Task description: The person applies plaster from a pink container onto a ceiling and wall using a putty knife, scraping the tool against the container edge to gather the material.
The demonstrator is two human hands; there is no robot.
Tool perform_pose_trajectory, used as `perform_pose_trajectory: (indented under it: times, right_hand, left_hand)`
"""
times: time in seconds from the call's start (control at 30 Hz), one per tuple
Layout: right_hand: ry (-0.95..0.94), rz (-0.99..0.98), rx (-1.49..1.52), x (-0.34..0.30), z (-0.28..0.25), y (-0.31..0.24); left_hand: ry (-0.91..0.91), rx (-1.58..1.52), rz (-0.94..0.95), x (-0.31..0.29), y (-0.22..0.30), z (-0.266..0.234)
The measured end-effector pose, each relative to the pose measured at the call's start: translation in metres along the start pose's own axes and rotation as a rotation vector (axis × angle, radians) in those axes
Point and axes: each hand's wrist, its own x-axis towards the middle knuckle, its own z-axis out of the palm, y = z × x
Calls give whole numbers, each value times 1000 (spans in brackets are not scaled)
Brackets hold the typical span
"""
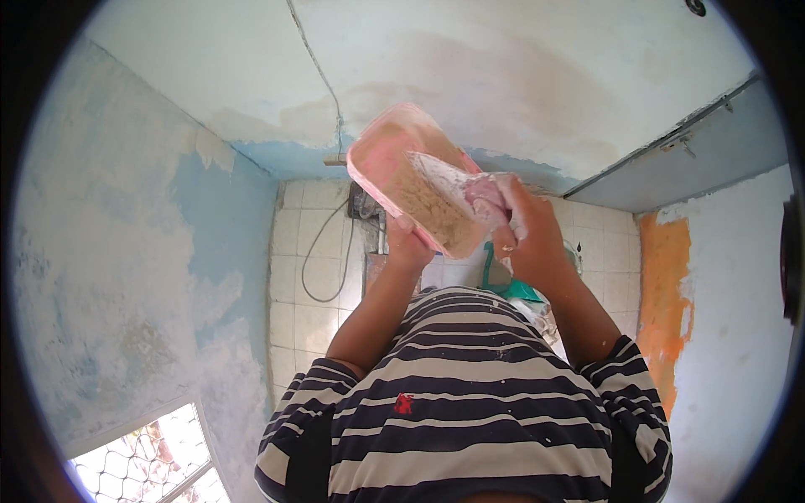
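Note:
My left hand point(407, 243) is closed on the near left edge of a pink rectangular tub point(366, 183), held tilted in front of me. Beige, lumpy plaster point(423, 205) fills its nearer part, and smears coat the inside. In my right hand point(513, 220) is a pointed trowel point(443, 178), its blade white with plaster and lying over the tub. White residue covers the right fingers, which wrap round the handle and hide most of it.
Ahead is a pale wall point(520, 75) with a crack and damp-looking patches. A patchy blue-white wall point(126, 251) stands left, above a grilled window point(159, 457). A cable point(306, 272) loops on the tiled floor point(310, 226). A green object point(521, 291) lies below my right forearm; a grey door point(696, 151) is right.

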Motion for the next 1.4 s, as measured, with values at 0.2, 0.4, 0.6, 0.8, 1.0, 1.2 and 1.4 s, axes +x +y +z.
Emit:
perform_pose_trajectory:
  times: [0.2, 0.4, 0.6, 0.8, 1.0, 1.2, 1.4]
  right_hand:
    - [97, -36, 52, 5, -9, -11]
    - [-77, -53, -13, -1, 11, -11]
    - [-39, 29, 12, -6, 13, -23]
    - [-2, -147, -26, 1, 5, -26]
    - [21, -35, -8, -6, 5, -29]
    - [-27, -44, -46, -11, 3, -21]
    - [-25, -65, -7, -15, 3, -19]
  left_hand:
    - [-96, -101, -89, -7, 9, -3]
    - [-168, -68, -54, -14, 10, -3]
    - [-94, -47, -112, -20, 22, -1]
    - [-157, -86, -142, -20, 23, 3]
    - [-106, -66, -129, -21, 18, -2]
    - [-111, -40, -148, -25, 14, -2]
    - [-95, -154, -190, -29, 17, 15]
